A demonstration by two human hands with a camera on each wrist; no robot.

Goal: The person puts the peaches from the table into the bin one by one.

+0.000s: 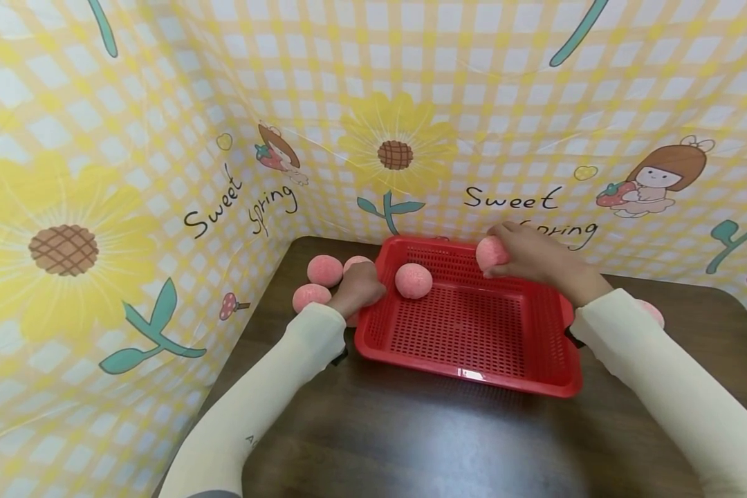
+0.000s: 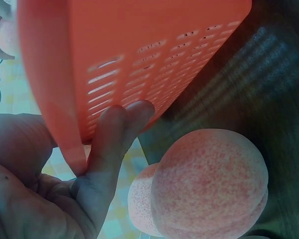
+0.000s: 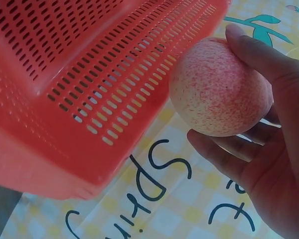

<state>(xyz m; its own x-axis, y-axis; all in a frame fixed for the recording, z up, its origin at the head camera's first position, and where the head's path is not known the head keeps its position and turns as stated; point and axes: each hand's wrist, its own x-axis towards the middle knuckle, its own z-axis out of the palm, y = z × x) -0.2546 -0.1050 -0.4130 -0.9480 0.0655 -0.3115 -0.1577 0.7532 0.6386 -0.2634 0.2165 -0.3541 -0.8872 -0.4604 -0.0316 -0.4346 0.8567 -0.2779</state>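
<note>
A red slotted basket (image 1: 548, 377) sits on a dark wooden table, with one pink peach (image 1: 413, 280) lying in its far left part. My right hand (image 1: 526, 257) holds a second pink peach (image 1: 490, 253) over the basket's far right rim. In the right wrist view that peach (image 3: 217, 87) sits between thumb and fingers (image 3: 239, 159), just beside the basket wall (image 3: 114, 99). My left hand (image 1: 362, 286) grips the basket's left wall. In the left wrist view its fingers (image 2: 120, 127) lie on the outside of the wall (image 2: 139, 45).
Three loose peaches (image 1: 324, 270) (image 1: 310, 297) (image 1: 356, 263) lie on the table left of the basket; two show close up (image 2: 209, 186) (image 2: 141, 199). Another peach (image 1: 652, 312) peeks out behind my right sleeve. Yellow checked cloth walls (image 1: 162, 173) close in the back and left.
</note>
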